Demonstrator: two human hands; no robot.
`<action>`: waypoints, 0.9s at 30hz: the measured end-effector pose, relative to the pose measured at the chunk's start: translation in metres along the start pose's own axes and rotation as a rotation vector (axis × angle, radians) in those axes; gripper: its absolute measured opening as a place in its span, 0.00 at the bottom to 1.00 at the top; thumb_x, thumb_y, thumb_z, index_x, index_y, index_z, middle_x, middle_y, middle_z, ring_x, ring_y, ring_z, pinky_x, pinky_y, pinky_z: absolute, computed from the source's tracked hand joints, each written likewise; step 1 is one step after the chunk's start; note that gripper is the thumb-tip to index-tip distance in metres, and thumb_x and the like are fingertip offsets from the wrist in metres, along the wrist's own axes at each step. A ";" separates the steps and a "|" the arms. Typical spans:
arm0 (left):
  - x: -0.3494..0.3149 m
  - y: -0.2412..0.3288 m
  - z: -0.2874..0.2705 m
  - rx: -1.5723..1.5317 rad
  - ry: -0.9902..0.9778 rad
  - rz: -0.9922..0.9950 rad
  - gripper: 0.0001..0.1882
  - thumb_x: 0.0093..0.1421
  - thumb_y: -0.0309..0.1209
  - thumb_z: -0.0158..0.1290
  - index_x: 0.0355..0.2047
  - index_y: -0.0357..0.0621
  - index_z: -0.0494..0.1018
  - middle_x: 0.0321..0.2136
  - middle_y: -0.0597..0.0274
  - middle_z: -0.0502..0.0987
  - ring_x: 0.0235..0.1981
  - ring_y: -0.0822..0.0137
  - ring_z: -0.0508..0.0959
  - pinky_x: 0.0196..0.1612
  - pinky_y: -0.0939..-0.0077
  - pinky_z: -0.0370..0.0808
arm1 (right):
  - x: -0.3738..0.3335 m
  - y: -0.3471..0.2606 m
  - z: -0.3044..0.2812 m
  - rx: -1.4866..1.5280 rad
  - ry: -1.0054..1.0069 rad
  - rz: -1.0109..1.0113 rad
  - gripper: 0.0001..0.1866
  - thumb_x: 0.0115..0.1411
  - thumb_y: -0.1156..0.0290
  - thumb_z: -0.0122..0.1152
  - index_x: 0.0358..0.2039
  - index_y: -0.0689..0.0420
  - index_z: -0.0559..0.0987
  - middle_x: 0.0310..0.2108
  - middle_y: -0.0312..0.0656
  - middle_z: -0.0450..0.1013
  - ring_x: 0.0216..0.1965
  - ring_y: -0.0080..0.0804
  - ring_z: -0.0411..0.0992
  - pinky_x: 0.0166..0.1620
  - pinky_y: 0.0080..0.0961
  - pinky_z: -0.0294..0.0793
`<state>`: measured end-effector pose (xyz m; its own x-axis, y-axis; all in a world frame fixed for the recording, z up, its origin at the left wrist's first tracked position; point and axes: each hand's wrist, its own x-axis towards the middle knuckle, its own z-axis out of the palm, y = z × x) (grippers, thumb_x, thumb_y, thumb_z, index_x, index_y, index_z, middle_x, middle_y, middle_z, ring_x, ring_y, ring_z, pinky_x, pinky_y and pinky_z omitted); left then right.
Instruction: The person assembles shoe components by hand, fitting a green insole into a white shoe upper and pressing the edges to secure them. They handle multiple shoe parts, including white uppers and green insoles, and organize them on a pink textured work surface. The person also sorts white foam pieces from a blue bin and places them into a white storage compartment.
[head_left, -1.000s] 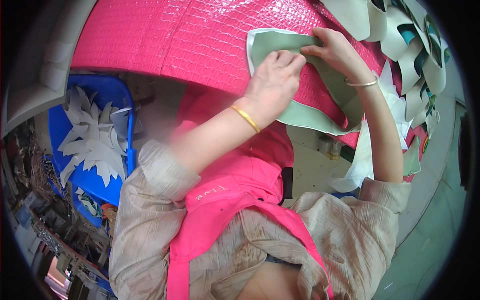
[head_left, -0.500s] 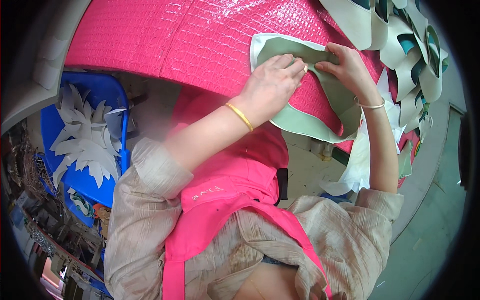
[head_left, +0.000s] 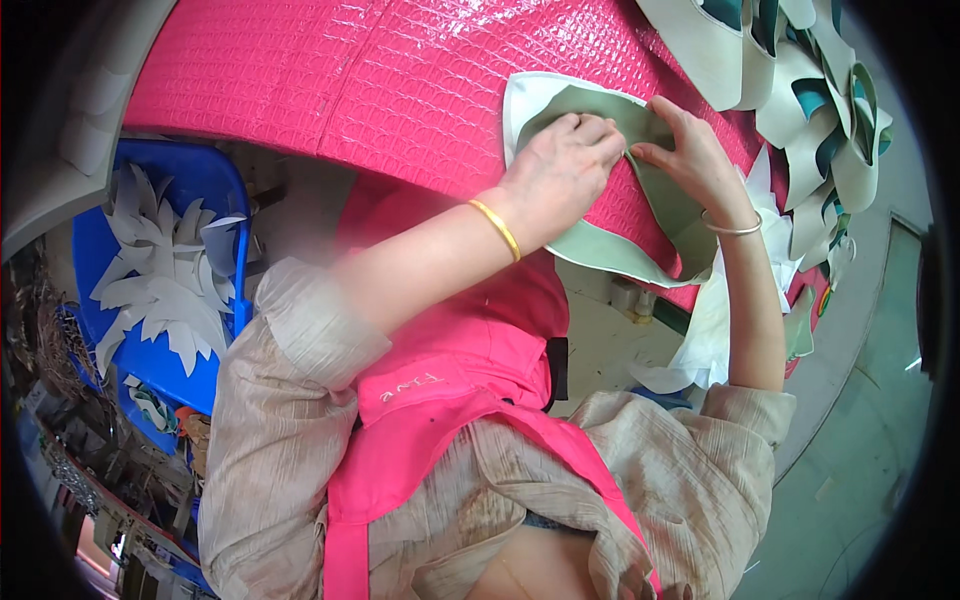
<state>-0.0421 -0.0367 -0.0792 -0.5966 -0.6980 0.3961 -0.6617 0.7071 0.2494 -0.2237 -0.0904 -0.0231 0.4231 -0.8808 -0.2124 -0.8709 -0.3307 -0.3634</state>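
A curved green piece (head_left: 612, 254) with a white edge is worked by two bare hands on a pink-covered worktop (head_left: 400, 90), its lower band lying below the left grip (head_left: 568, 168) and its upper band passing beneath and between both hands. By the left grip, with its fingers curled down, the inner edge is met; its fingertips are mostly hidden, so whether a pinch is made there cannot be told. By the right grip (head_left: 692, 162), just beside it, the upper band is held between thumb and forefinger.

For a clean result, it is judged, the edge should be worked in short stretches, the band steadied by the right grip close to the left fingertips. Pressure should be applied evenly around the curve, and puckers smoothed out before the hands are shifted along. The loose lower band, near the worktop's edge, should be supported so that no pull is put on the part being handled.

Stacked pale pieces (head_left: 720, 65) are seen beyond the right grip; white sheets (head_left: 708, 335) are found nearer the body.
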 end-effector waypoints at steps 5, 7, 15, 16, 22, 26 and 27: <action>-0.004 -0.006 0.010 -0.288 0.088 -0.016 0.17 0.53 0.33 0.49 0.42 0.38 0.70 0.46 0.62 0.68 0.47 0.62 0.67 0.51 0.71 0.66 | -0.001 0.004 0.004 0.008 0.029 -0.037 0.23 0.44 0.73 0.63 0.42 0.64 0.67 0.32 0.54 0.71 0.35 0.50 0.71 0.37 0.36 0.68; 0.002 -0.002 0.008 -0.236 0.005 0.001 0.17 0.54 0.33 0.48 0.43 0.38 0.70 0.47 0.61 0.67 0.49 0.62 0.66 0.53 0.70 0.64 | -0.005 0.010 0.001 0.133 -0.004 0.036 0.24 0.45 0.73 0.62 0.43 0.64 0.67 0.33 0.51 0.72 0.37 0.44 0.72 0.39 0.33 0.69; 0.003 -0.012 0.023 -0.328 -0.024 0.076 0.18 0.57 0.32 0.45 0.47 0.37 0.68 0.55 0.59 0.62 0.58 0.61 0.59 0.59 0.66 0.58 | -0.074 -0.003 -0.008 0.340 0.035 0.271 0.31 0.53 0.79 0.53 0.58 0.57 0.56 0.58 0.47 0.56 0.58 0.33 0.57 0.55 0.26 0.59; 0.005 -0.015 0.022 -0.315 -0.027 0.095 0.18 0.58 0.33 0.45 0.47 0.39 0.68 0.54 0.61 0.63 0.58 0.62 0.60 0.59 0.68 0.58 | -0.081 0.007 -0.002 0.565 0.087 0.272 0.35 0.53 0.79 0.52 0.61 0.57 0.52 0.62 0.45 0.48 0.62 0.31 0.48 0.59 0.25 0.51; 0.016 -0.039 0.009 -0.458 -0.150 0.204 0.14 0.58 0.34 0.45 0.42 0.45 0.73 0.49 0.66 0.70 0.54 0.66 0.65 0.56 0.73 0.61 | -0.109 -0.025 0.047 0.974 0.346 0.419 0.32 0.55 0.81 0.46 0.61 0.56 0.52 0.61 0.39 0.51 0.57 0.25 0.55 0.57 0.19 0.52; 0.019 -0.040 0.002 -0.414 -0.188 0.244 0.15 0.57 0.34 0.46 0.43 0.46 0.73 0.49 0.66 0.70 0.54 0.67 0.65 0.56 0.74 0.61 | -0.114 -0.021 0.049 0.653 0.155 0.366 0.30 0.54 0.82 0.43 0.59 0.51 0.58 0.45 0.46 0.65 0.35 0.23 0.66 0.43 0.14 0.60; 0.019 -0.040 0.002 -0.406 -0.197 0.243 0.15 0.57 0.34 0.46 0.43 0.46 0.72 0.50 0.67 0.69 0.54 0.67 0.64 0.56 0.74 0.61 | -0.110 -0.020 0.048 0.533 0.114 0.319 0.31 0.53 0.83 0.43 0.58 0.49 0.59 0.33 0.52 0.71 0.25 0.25 0.67 0.35 0.14 0.63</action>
<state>-0.0277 -0.0782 -0.0834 -0.8117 -0.4880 0.3210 -0.2862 0.8113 0.5097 -0.2404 0.0291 -0.0362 0.1083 -0.9484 -0.2980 -0.6932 0.1428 -0.7064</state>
